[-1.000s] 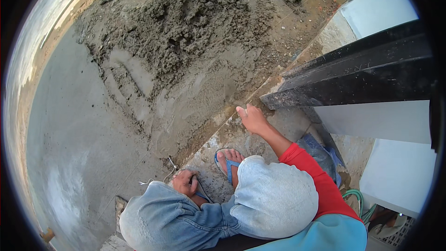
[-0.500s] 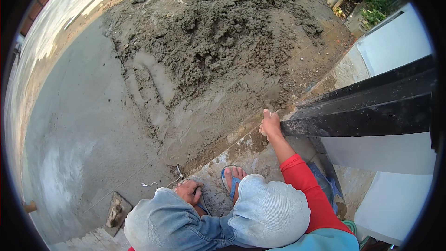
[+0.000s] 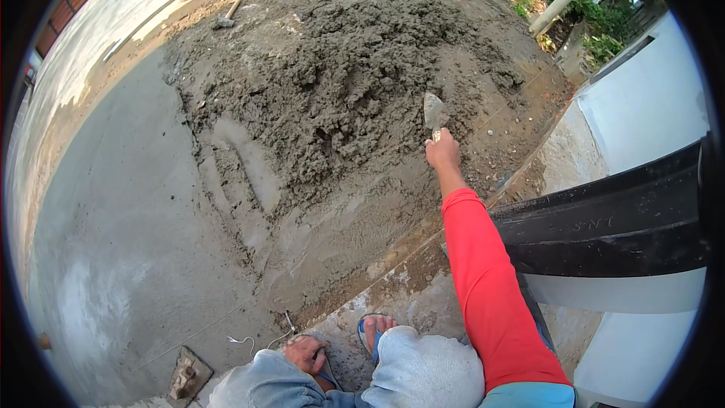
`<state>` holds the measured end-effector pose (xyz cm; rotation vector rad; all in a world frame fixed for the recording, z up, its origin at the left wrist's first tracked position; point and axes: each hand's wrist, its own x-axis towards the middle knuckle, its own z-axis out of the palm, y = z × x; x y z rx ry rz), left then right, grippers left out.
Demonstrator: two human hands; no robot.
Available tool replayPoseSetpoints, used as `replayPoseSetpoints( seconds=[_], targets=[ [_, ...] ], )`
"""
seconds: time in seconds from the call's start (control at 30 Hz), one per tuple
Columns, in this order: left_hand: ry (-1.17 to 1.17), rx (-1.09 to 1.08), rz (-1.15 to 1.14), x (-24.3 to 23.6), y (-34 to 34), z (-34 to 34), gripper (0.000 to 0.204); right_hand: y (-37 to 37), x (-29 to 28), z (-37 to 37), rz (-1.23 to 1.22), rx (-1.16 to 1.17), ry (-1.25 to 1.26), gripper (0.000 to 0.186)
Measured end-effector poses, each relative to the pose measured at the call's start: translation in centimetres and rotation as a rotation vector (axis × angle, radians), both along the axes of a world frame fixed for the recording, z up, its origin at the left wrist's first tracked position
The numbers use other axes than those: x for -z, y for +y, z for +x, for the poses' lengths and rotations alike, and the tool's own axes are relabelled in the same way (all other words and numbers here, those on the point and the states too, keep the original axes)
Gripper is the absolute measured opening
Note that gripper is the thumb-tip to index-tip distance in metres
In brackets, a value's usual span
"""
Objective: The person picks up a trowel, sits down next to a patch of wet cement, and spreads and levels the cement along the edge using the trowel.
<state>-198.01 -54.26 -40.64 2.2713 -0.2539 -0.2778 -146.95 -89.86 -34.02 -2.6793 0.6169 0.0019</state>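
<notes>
Our right hand [image 3: 443,149] grips the trowel [image 3: 435,112] beside rough mortar [image 3: 362,75].
Scooping too deep could drag gravel [image 3: 485,153] in; we cannot tell our left hand's [image 3: 306,353] grip.

One wide, round view from on the head, tipped down and forward.
This is the left camera of two side by side. The knees [image 3: 430,370] are close, at the bottom; the lumpy grey heap [image 3: 355,68] is farther out, the green plants [image 3: 600,26] farther still.
</notes>
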Motion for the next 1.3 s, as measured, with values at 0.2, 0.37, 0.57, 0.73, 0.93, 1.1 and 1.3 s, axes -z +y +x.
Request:
replayPoseSetpoints(
  seconds=[0.2, 0.37, 0.57, 0.73, 0.93, 1.1, 1.3],
  targets=[
    [-0.073, 0.005, -0.04, 0.5, -0.8, 0.5, 0.033, 3.6, 5.6, 1.8, 0.097, -0.163, -0.058, 0.036],
    [-0.115, -0.026, -0.036, -0.3, -0.3, -0.1, 0.031, 7.3, 6.4, 0.1, 0.286, -0.361, 0.108, 0.036],
    [0.034, 0.041, -0.037, -0.1, -0.2, 0.5, 0.038, 5.9, 0.4, -4.4, 0.785, -0.416, -0.068, 0.035],
    [0.036, -0.033, 0.053, -0.9, -0.6, -0.4, 0.041, 9.9, -5.6, -12.1, 1.056, -0.4, 0.142, 0.042],
    [-0.023, -0.164, 0.029, -2.4, 0.3, -4.4, 0.05, 11.8, -6.4, -20.7, 1.182, -0.533, 0.449, 0.048],
    [0.05, -0.382, 0.27, -3.2, 1.8, -9.9, 0.034, 11.7, -3.5, -26.1, 0.754, -1.121, 0.017, 0.052],
    [-0.111, -0.383, 0.217, -2.9, 3.1, -9.3, 0.029, 11.6, -1.9, -27.5, 0.038, -1.17, 0.11, 0.049]
  ],
)
